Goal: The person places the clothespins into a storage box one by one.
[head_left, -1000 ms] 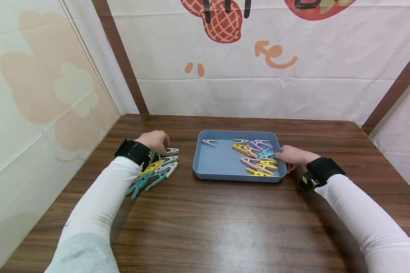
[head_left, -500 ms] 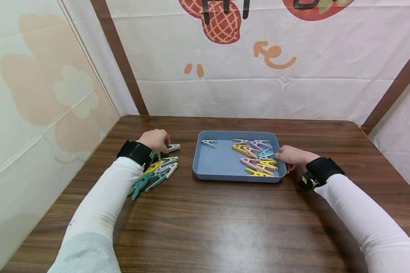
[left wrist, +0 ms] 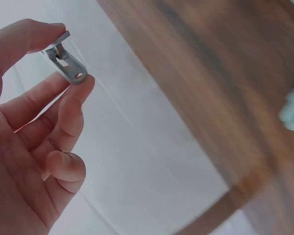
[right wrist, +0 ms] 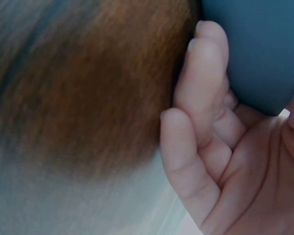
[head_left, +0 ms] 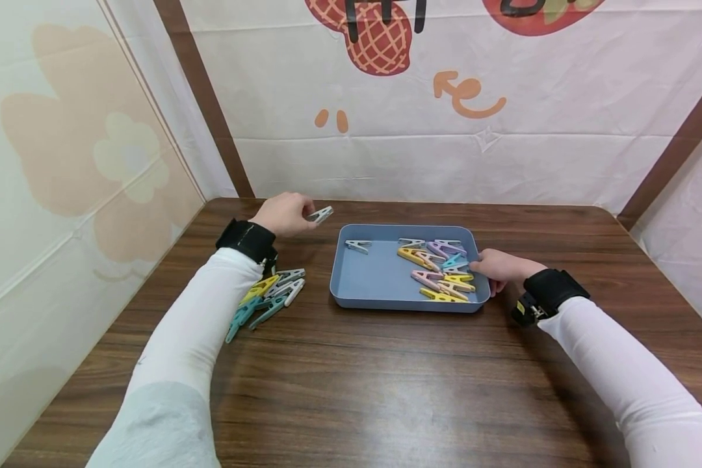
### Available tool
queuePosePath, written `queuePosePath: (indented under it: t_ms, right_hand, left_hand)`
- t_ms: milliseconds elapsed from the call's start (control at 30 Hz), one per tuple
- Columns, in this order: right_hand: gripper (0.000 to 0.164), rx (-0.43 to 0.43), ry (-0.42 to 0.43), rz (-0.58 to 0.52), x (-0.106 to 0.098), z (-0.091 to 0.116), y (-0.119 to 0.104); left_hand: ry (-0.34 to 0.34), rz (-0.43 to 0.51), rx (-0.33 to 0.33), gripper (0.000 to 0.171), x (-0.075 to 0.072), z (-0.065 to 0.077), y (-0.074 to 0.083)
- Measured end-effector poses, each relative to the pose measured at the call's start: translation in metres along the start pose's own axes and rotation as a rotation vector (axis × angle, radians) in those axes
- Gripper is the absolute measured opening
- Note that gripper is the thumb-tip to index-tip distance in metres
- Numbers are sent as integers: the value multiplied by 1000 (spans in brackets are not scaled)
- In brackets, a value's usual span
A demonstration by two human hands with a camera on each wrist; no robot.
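My left hand [head_left: 285, 213] pinches a grey clothespin [head_left: 321, 214] above the table, behind and left of the blue tray [head_left: 368, 279]. In the left wrist view the grey clothespin [left wrist: 71, 67] sits between thumb and fingertips, the other fingers loosely bent. At the tray's right side my right hand [head_left: 506, 266] grips the rim, thumb on top. The right wrist view shows its curled fingers [right wrist: 201, 88] against the blue outer wall. One grey clothespin [head_left: 358, 245] lies in the tray's left part; several pastel and yellow clothespins [head_left: 439, 276] crowd its right part.
A loose pile of teal, yellow and grey clothespins [head_left: 272, 296] lies on the table left of the tray, below my left wrist. The brown table [head_left: 357, 377] ends at a printed white cloth [head_left: 386, 162] behind and on the left.
The left hand has lifted a grey clothespin off the pile and moved away from me and to the right. The right hand and tray stay put.
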State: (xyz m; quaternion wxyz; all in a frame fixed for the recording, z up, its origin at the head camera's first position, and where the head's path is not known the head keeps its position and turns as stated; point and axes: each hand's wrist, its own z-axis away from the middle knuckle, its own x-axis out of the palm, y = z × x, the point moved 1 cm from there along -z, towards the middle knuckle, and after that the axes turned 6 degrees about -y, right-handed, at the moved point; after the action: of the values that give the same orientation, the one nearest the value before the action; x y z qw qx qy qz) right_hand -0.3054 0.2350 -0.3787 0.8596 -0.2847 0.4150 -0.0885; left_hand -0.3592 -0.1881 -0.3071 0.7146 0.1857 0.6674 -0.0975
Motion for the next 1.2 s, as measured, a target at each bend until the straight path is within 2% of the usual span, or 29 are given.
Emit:
queuePosePath:
  t_ms: [133,233,367,533,633,767,900,1067,1200]
  right_hand:
    - [29,3,-2,1,-1,-1,1]
    - [30,-2,0,1,0,-2,3]
    - [30,-4,4,-7,1,-3,3]
    - [30,7,4,-2,1,-3,2]
    - [30,12,6,6,1,-1,1]
    - [31,16,10,6,0,0,-1]
    - [31,17,4,7,-1,1,-2]
    - [30,11,4,6,-1,1,-2]
    - [30,2,3,-2,0,0,-1]
  left_hand:
    - [-6,-41,59,24,-10,-13,28]
    - [-23,-82,120,23,-10,-25,51]
    - [-66,-151,183,20,-1,-40,80]
    - [-125,-232,209,14,18,-56,108]
    - [-147,-269,195,6,29,-64,118]
    - [-172,-320,174,10,39,-72,128]
    - [-211,-377,164,6,45,-76,134]
    - [-273,-402,139,22,50,-80,142]
    - [-295,-403,137,26,54,-83,147]
